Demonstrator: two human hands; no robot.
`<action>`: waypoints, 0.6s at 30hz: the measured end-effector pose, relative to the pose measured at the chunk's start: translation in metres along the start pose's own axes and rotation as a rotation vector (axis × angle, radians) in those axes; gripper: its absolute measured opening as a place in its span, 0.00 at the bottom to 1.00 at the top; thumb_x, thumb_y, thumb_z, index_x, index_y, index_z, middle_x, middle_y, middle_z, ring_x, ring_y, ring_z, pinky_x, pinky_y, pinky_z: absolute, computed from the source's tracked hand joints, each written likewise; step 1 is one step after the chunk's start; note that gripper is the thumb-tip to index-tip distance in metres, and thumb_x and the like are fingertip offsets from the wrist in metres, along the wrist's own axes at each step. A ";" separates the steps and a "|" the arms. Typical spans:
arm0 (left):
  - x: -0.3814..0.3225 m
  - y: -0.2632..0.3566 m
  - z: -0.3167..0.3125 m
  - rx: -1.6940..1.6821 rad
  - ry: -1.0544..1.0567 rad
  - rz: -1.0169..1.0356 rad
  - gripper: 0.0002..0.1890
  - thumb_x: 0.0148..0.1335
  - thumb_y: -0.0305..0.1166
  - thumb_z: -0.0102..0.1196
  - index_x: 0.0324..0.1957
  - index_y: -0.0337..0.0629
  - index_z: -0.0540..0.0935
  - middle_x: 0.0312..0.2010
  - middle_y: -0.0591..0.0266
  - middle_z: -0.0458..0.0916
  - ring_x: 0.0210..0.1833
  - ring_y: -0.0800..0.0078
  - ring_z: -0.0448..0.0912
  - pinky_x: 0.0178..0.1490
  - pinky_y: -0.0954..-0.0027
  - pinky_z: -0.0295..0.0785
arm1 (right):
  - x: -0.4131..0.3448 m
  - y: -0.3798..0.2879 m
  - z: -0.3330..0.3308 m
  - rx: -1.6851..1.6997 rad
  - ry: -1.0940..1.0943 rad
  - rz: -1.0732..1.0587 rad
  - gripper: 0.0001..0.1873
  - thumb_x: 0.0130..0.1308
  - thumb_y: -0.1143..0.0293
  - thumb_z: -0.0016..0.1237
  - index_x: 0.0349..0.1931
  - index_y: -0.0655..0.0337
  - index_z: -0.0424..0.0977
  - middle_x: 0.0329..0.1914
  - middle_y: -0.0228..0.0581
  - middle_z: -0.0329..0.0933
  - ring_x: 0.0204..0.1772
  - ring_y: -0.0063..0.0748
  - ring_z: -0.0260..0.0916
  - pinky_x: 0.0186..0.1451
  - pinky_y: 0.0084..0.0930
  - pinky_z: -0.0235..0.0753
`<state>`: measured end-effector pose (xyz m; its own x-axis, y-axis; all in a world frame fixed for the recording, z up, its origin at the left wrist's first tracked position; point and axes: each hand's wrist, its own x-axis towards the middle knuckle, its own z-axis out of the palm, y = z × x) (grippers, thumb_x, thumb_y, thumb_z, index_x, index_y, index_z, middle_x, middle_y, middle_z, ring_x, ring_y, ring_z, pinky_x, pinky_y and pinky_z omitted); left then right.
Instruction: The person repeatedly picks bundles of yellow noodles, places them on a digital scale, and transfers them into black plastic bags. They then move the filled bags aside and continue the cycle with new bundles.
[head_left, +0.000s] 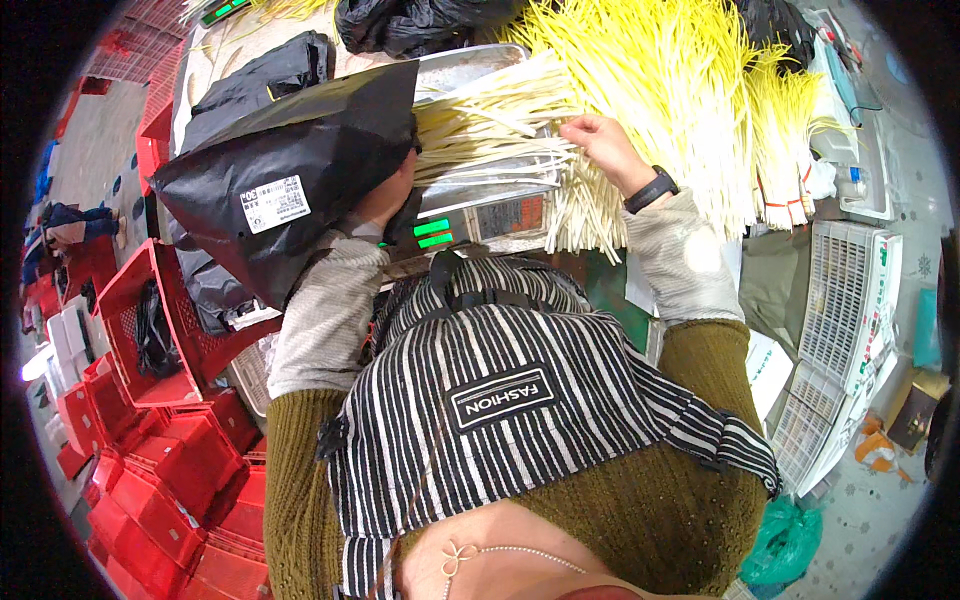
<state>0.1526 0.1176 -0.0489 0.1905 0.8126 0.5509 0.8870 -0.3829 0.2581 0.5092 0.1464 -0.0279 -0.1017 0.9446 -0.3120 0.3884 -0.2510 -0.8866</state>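
My left hand (390, 191) is at the mouth of a black plastic bag (315, 150) that bears a printed label; its fingers are largely hidden by the bag's edge. From the bag's mouth, pale yellow chive stalks (487, 120) stretch to the right across the metal pan of a weighing scale (480, 196), whose green display is lit. The thumb and fingertips of my right hand (600, 146) pinch the white ends of a few stalks at the pan's right side. Just beyond and beside that hand lies a large heap of yellow chives (660, 97).
Tied bunches of chives (784, 150) lie right of the heap. Black plastic bags (427, 26) are at the table's back and left. Red plastic crates (172, 465) fill the lower left. White crates (836, 307) and a green plastic bag (784, 544) are on the right.
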 end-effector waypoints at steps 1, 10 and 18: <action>0.000 0.000 0.000 -0.006 0.008 0.005 0.19 0.62 0.42 0.53 0.47 0.38 0.82 0.47 0.47 0.81 0.50 0.44 0.77 0.58 0.55 0.70 | 0.003 0.005 -0.001 0.145 -0.010 0.160 0.13 0.62 0.62 0.57 0.40 0.63 0.81 0.35 0.35 0.83 0.31 0.23 0.75 0.35 0.24 0.73; -0.002 -0.005 0.000 -0.070 -0.209 -0.090 0.29 0.63 0.43 0.53 0.61 0.34 0.71 0.57 0.36 0.72 0.60 0.40 0.70 0.65 0.51 0.63 | -0.002 -0.014 0.020 0.705 -0.051 0.081 0.13 0.60 0.76 0.58 0.45 0.64 0.77 0.40 0.37 0.81 0.42 0.25 0.77 0.49 0.22 0.76; 0.004 0.000 0.000 -0.049 0.001 0.004 0.19 0.60 0.41 0.54 0.45 0.34 0.82 0.45 0.42 0.81 0.49 0.43 0.77 0.58 0.53 0.69 | -0.011 -0.026 0.017 0.117 0.004 -0.187 0.14 0.58 0.78 0.60 0.44 0.67 0.74 0.42 0.37 0.80 0.44 0.24 0.77 0.50 0.21 0.77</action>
<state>0.1537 0.1210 -0.0467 0.1936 0.8104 0.5529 0.8643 -0.4075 0.2947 0.4844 0.1383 -0.0076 -0.1586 0.9777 -0.1375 0.2546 -0.0941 -0.9625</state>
